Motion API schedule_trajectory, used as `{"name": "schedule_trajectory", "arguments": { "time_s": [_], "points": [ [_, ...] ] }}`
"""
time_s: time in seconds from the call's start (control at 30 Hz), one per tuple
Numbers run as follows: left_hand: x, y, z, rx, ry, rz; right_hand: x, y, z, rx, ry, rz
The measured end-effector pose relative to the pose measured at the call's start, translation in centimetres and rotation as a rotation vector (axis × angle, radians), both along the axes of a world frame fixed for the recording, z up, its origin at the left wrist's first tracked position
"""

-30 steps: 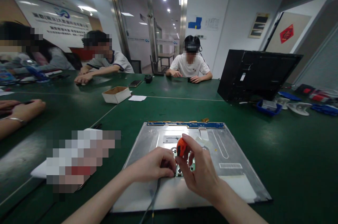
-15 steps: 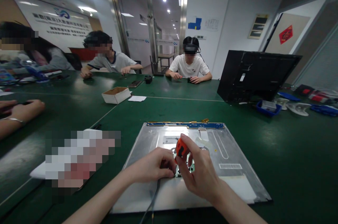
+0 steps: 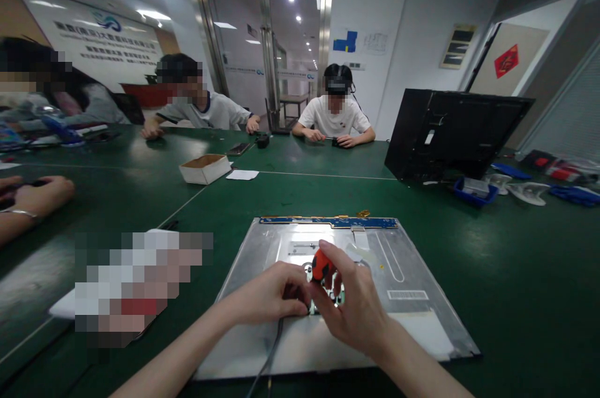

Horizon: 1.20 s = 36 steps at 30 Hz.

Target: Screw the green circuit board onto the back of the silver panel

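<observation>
A silver display panel point(image 3: 276, 348) lies flat before me, with a blue circuit strip point(image 3: 319, 222) along its far edge. My right hand point(image 3: 354, 298) is closed on the orange-and-black handle of a screwdriver point(image 3: 321, 264), held upright over the panel's middle; its tip is hidden. Just left of it, my left hand point(image 3: 276, 293) is closed low against a small green circuit board point(image 3: 335, 298), mostly covered by my fingers. Whatever those fingers pinch is hidden. Dark cables point(image 3: 269, 360) run from under my left hand toward the near edge.
A white open box point(image 3: 205, 170) and a white paper point(image 3: 242, 175) sit farther back. On the right stand a black monitor housing point(image 3: 454, 135) and a blue tray point(image 3: 474, 193). A blurred-out item point(image 3: 135, 285) lies left. Other people sit around the green table point(image 3: 529, 285).
The screwdriver handle has turned a little in my right fingers. My left hand stays in place. Across the table, a co-worker's hand has moved right.
</observation>
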<state>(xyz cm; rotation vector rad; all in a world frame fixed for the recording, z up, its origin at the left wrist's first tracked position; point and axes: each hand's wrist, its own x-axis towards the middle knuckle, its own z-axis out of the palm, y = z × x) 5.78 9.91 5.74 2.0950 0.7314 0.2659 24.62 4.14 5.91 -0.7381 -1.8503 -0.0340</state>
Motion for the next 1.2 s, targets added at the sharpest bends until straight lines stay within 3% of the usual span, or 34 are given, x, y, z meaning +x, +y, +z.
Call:
{"name": "schedule_trajectory", "arguments": {
  "time_s": [0.2,0.5,0.9,1.2],
  "points": [
    [0.16,-0.19,0.05,-0.008,0.017,0.021,0.24,-0.18,0.08,-0.026,-0.025,0.04],
    [0.08,-0.14,0.55,-0.018,0.011,0.023,0.0,0.08,-0.39,0.002,0.001,-0.022],
    [0.3,-0.37,0.54,-0.029,0.011,0.03,0.11,-0.04,-0.34,-0.031,-0.009,0.05],
    [0.12,-0.2,0.51,-0.035,0.022,0.023,0.07,0.14,-0.49,-0.021,-0.017,0.001]
  ]
}}
